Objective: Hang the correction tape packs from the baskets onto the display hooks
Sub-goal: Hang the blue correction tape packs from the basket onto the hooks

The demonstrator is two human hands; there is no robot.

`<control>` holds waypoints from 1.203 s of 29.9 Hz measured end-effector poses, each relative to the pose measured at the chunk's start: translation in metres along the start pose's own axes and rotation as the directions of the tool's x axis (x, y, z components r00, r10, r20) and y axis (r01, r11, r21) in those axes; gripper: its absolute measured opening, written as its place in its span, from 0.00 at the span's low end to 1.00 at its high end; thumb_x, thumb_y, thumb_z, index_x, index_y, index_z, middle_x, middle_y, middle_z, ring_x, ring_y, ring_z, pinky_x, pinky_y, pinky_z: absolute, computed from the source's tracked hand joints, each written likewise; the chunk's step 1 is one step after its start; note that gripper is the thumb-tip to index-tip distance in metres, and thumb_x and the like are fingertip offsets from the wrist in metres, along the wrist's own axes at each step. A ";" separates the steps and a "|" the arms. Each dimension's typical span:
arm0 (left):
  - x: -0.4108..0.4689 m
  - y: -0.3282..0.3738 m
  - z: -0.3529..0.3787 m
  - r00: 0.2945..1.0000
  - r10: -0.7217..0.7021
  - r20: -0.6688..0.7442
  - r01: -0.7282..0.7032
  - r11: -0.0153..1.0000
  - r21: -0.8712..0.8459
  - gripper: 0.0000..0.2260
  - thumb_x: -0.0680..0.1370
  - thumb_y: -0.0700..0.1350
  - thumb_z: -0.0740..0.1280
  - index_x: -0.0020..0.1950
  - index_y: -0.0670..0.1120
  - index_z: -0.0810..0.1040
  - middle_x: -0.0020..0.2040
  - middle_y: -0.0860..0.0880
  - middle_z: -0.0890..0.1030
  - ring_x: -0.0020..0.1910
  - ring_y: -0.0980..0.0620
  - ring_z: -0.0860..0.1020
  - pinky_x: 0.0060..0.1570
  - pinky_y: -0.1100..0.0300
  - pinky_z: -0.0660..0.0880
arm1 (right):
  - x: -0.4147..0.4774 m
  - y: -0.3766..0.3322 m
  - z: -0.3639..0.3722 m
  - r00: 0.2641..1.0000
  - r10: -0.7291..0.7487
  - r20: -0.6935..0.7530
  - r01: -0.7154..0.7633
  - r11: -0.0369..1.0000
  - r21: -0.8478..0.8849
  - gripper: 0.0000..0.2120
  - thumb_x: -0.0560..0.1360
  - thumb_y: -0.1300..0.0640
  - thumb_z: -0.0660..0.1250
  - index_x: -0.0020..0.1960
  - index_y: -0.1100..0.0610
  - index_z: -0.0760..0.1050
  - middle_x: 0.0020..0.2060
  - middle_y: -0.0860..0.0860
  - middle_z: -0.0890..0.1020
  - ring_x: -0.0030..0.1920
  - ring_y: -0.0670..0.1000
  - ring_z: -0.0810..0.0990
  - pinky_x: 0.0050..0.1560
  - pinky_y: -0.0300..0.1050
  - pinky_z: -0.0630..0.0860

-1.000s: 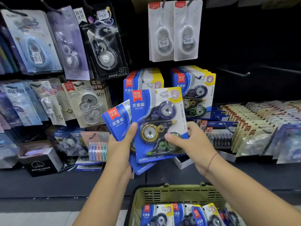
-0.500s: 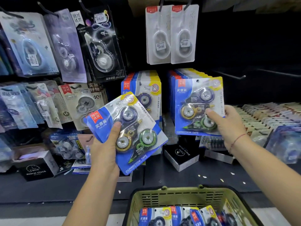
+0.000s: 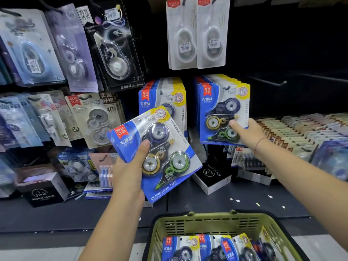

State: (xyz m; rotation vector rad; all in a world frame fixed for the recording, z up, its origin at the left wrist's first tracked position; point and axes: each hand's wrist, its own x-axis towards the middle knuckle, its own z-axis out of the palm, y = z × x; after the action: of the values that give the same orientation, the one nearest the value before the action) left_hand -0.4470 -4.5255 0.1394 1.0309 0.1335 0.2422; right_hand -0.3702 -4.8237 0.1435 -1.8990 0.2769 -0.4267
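My left hand [image 3: 130,174] grips a blue and yellow correction tape pack [image 3: 165,147], tilted, in front of the shelf; another pack seems stacked behind it. My right hand [image 3: 246,132] pinches the lower right corner of a second pack [image 3: 222,110] held at the front of the right hanging stack. A left hanging stack [image 3: 163,97] of the same packs is beside it. A green basket [image 3: 211,221] at the bottom holds several more packs [image 3: 180,247].
Other blister packs hang at the left [image 3: 111,48] and two white ones above [image 3: 197,34]. Bare hooks [image 3: 269,82] stick out at the right. Black alarm clock boxes [image 3: 212,176] sit on the dark shelf, with rows of packets [image 3: 301,127] to the right.
My right hand has taken one pack off the bunch in my left hand and carried it right and up to the right hanging stack. My left hand tilted its remaining packs.
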 end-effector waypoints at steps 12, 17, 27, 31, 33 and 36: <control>-0.005 -0.007 0.007 0.998 -0.028 0.063 0.025 0.999 0.046 0.19 0.62 0.50 0.78 0.52 0.49 0.83 0.45 0.47 0.88 0.39 0.49 0.87 0.32 0.57 0.81 | -0.054 -0.016 0.023 0.989 -0.101 -0.110 0.098 0.995 -0.031 0.16 0.76 0.47 0.68 0.56 0.59 0.75 0.54 0.55 0.78 0.56 0.54 0.76 0.57 0.47 0.72; -0.009 -0.015 0.013 0.996 -0.018 0.086 0.013 0.998 0.060 0.20 0.62 0.49 0.78 0.52 0.48 0.83 0.45 0.48 0.88 0.39 0.49 0.87 0.32 0.58 0.81 | -0.127 -0.034 0.054 0.944 -0.137 0.299 0.088 0.981 0.171 0.20 0.68 0.36 0.68 0.49 0.51 0.76 0.43 0.45 0.82 0.42 0.38 0.79 0.42 0.30 0.74; -0.004 -0.017 0.009 0.997 -0.015 0.078 0.005 0.993 0.117 0.17 0.71 0.61 0.69 0.51 0.51 0.82 0.46 0.50 0.88 0.42 0.51 0.87 0.34 0.57 0.82 | -0.127 -0.035 0.057 0.970 -0.137 0.201 0.072 0.951 0.301 0.11 0.70 0.52 0.76 0.50 0.53 0.79 0.46 0.52 0.85 0.48 0.53 0.83 0.51 0.48 0.80; 0.007 -0.017 0.002 0.999 0.006 -0.040 -0.001 0.992 0.124 0.09 0.82 0.54 0.65 0.50 0.51 0.80 0.40 0.54 0.87 0.36 0.55 0.85 0.29 0.60 0.80 | -0.103 -0.034 0.035 0.994 -0.107 0.003 0.098 0.919 0.382 0.15 0.65 0.46 0.76 0.47 0.52 0.80 0.44 0.50 0.86 0.47 0.53 0.84 0.49 0.50 0.81; 0.011 -0.016 -0.002 0.996 0.045 -0.082 -0.034 0.990 0.140 0.08 0.83 0.53 0.65 0.48 0.51 0.79 0.36 0.57 0.86 0.33 0.58 0.84 0.29 0.62 0.79 | -0.088 -0.033 0.020 0.991 -0.110 -0.081 0.132 0.918 0.375 0.12 0.67 0.46 0.76 0.45 0.52 0.81 0.44 0.51 0.86 0.47 0.55 0.84 0.51 0.54 0.80; 0.015 -0.013 -0.004 0.993 0.069 -0.101 -0.055 0.990 0.131 0.08 0.83 0.52 0.65 0.47 0.52 0.79 0.35 0.58 0.85 0.32 0.59 0.84 0.29 0.62 0.79 | -0.068 -0.028 0.001 0.979 -0.121 -0.165 0.168 0.935 0.313 0.10 0.72 0.47 0.74 0.46 0.52 0.79 0.47 0.57 0.85 0.48 0.57 0.83 0.55 0.61 0.78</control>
State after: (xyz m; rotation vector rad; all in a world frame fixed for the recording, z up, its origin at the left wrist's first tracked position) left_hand -0.4318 -4.5249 0.1262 1.1511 0.2146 0.3481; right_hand -0.4316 -4.7859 0.1582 -1.5705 0.1495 -0.6692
